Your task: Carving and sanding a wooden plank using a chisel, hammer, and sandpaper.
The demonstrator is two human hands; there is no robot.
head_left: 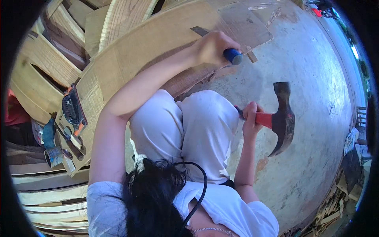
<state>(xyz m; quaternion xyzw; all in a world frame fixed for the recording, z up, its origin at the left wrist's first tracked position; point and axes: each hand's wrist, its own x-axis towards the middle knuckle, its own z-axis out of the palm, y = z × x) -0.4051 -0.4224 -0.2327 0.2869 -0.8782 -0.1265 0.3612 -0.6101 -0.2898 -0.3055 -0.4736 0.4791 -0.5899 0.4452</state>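
Observation:
My left hand (216,45) is closed round the blue handle of a chisel (233,57). The flat metal blade sticks out on the far left side of the fist, low over a wooden board (166,37), though I cannot tell whether its tip touches the wood. In my right hand (251,114), off to the right of my knees, is a claw hammer (282,120). Its red grip lies inside the closed fingers. The dark head is raised above the floor, well apart from the chisel handle.
A black tool with an orange part (73,108) lies to my left, near a tape roll (54,157) and small hand tools. Wooden planks (51,55) are stacked at the far left. Concrete floor (316,118) stretches right, with wood scraps (331,209) along its edge.

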